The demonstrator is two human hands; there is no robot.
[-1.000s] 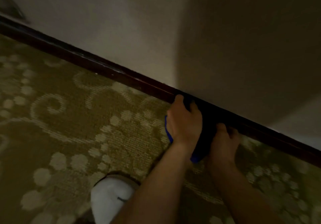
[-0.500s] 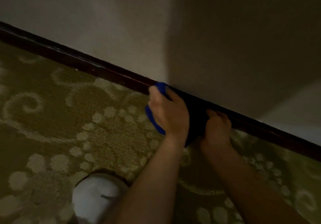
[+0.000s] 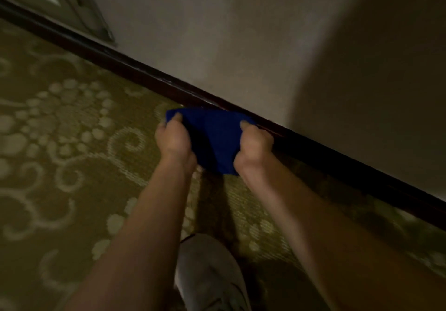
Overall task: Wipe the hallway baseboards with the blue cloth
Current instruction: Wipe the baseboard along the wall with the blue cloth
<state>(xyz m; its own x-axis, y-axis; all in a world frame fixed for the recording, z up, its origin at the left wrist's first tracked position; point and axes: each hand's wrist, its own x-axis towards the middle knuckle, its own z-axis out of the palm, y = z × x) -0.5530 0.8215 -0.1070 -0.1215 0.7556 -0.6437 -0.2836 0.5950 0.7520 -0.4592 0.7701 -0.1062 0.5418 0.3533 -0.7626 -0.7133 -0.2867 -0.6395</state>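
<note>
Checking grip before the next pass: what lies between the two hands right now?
In the head view, the blue cloth spans the gap, gripped by the left hand and right hand, its top edge by the dark baseboard.

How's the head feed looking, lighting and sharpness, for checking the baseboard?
Head view: dim, warm light; a broad shadow darkens the wall at right; the dark baseboard shows only faint glints; both hands' edges and the carpet are softly blurred; the blue cloth reads clearly.
</note>
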